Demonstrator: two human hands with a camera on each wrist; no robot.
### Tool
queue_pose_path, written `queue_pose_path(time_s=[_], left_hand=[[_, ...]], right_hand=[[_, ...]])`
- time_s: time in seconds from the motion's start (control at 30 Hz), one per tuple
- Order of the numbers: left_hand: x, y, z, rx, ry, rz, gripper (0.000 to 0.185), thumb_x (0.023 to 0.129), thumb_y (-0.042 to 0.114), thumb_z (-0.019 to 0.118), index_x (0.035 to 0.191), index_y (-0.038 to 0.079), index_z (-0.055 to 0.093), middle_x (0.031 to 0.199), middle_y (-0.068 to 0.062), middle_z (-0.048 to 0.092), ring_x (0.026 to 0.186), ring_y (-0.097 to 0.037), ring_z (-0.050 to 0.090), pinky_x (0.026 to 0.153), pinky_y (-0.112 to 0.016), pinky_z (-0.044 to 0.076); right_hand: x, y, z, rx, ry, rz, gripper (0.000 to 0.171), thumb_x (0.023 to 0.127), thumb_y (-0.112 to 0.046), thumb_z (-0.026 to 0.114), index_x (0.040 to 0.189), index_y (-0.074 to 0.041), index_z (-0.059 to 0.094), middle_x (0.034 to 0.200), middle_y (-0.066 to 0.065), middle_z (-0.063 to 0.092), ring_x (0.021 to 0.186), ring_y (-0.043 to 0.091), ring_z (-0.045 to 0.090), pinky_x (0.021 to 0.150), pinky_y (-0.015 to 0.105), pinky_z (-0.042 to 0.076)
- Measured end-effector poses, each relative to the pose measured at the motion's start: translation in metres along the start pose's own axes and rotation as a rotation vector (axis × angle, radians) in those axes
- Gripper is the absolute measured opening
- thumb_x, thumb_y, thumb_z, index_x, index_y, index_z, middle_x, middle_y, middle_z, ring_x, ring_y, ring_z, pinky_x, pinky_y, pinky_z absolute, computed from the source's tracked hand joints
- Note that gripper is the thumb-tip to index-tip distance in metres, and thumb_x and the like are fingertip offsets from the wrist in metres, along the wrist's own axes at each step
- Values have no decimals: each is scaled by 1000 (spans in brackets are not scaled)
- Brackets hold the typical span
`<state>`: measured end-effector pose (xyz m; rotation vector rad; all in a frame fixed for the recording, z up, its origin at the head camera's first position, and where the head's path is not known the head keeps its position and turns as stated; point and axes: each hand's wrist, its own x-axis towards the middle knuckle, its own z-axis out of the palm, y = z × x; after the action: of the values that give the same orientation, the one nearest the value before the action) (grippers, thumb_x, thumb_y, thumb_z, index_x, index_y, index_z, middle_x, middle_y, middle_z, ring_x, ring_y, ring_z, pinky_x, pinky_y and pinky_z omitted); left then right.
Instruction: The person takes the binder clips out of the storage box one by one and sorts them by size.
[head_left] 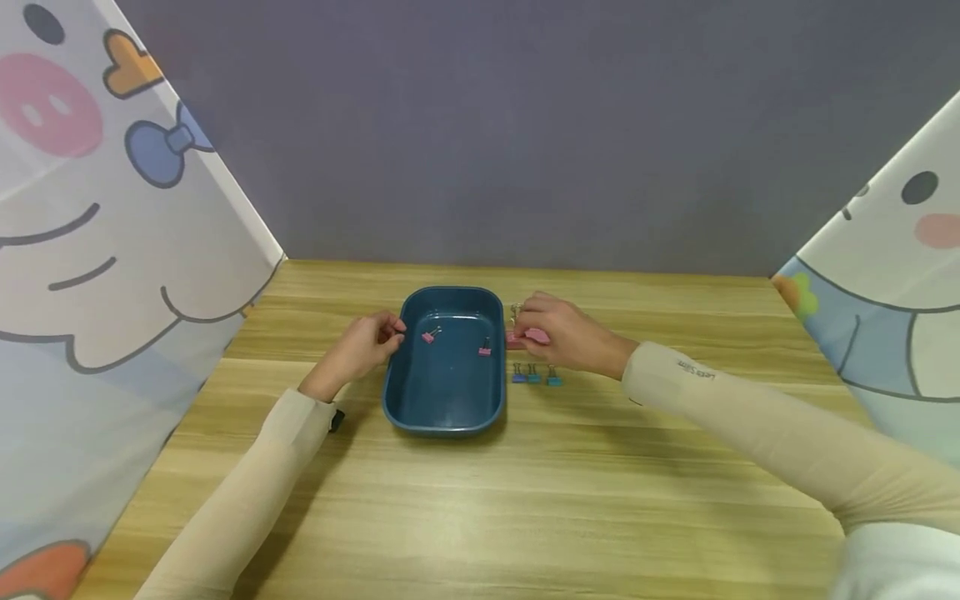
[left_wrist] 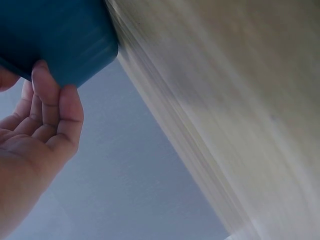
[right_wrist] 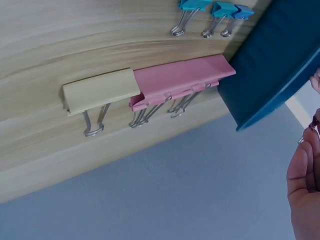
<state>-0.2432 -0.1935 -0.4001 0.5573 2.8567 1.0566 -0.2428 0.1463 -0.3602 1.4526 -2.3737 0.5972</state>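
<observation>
My left hand (head_left: 363, 343) is at the left rim of a deep blue tray (head_left: 450, 432), its fingers (left_wrist: 46, 90) bent against the outer wall and the thumb across the rim. My right hand (head_left: 558, 329) is past the tray's right side, over larger binder clips. Its fingertips pinch a small reddish binder clip (right_wrist: 313, 123), partly cut off by the right wrist view's edge. Nearby lie large pink binder clips (right_wrist: 180, 77), side by side, and a cream binder clip (right_wrist: 100, 91). Inside the tray are two small pink binder clips, one left (head_left: 428, 337) and one right (head_left: 484, 352).
A blue binder clip (head_left: 518, 377) and two teal binder clips (head_left: 553, 381) lie in a row by the tray's right side, nearer the body. The wooden table (head_left: 525, 508) meets a grey wall (head_left: 480, 133) behind, with printed cloth panels (head_left: 202, 267) at both sides.
</observation>
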Motion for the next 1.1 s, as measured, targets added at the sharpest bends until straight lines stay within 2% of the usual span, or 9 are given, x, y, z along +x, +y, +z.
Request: queue_pose_path(time_s=[0.2,0.27,0.4,0.5,0.53,0.6,0.73,0.87,1.1], left_hand=[[-3,0,-2,16,5,-4,17,94,7,57,107,-4,59,87,-9,61,76,-20,56,66,-32,47],[-4,1,-2,17,4,-4,17,93,7,57,106,-4,59,87,-9,61,75,-20,56,65,-31,47],[-5,1,-4,17,15,-4,15,93,6,58,105,-3,59,85,-8,60,73,-20,55,64,-31,47],[-6,1,-4,18,22,0,14,93,6,58,104,-2,60,84,-7,60,71,-19,54,62,-30,46],[-6,1,-4,20,23,1,14,92,6,59,103,-2,60,83,-7,60,71,-19,54,62,-30,46],[-6,2,-3,24,20,5,13,93,6,58,103,-2,60,83,-6,60,71,-18,54,62,-30,46],[-5,3,-2,29,22,2,14,92,6,58,103,-2,60,82,-6,60,71,-18,53,61,-30,45],[-3,5,-1,17,19,9,15,93,6,58,105,-3,60,85,-7,60,73,-19,54,64,-31,46],[0,5,1,8,16,26,16,92,4,58,105,-6,60,88,-9,62,76,-20,56,67,-32,48]], right_hand=[[-12,-3,-11,14,-2,33,12,78,2,73,84,-9,69,84,-1,58,82,14,49,71,28,46],[-19,-3,-12,4,-7,37,15,77,2,74,84,-10,69,83,-2,58,80,13,48,69,28,46],[-32,-2,-9,-5,-4,48,17,77,1,75,84,-12,67,83,-2,57,78,14,51,73,30,48],[-42,-1,-4,-1,-1,82,17,77,0,75,85,-13,68,84,-2,57,79,14,52,74,30,49],[-46,0,-3,1,-5,95,17,77,0,75,85,-13,68,85,-2,57,80,14,52,70,29,48],[-53,1,0,5,-13,124,18,77,0,76,85,-14,68,86,-3,58,81,14,53,74,32,49],[-67,6,0,24,-26,166,18,77,0,76,86,-13,69,88,-4,59,81,17,55,73,33,49],[-79,11,-6,28,-19,209,18,77,1,75,86,-14,69,87,-5,58,79,18,56,66,29,48],[-94,16,-7,42,-101,239,16,77,1,75,85,-11,70,86,-5,61,79,15,57,74,35,50]])
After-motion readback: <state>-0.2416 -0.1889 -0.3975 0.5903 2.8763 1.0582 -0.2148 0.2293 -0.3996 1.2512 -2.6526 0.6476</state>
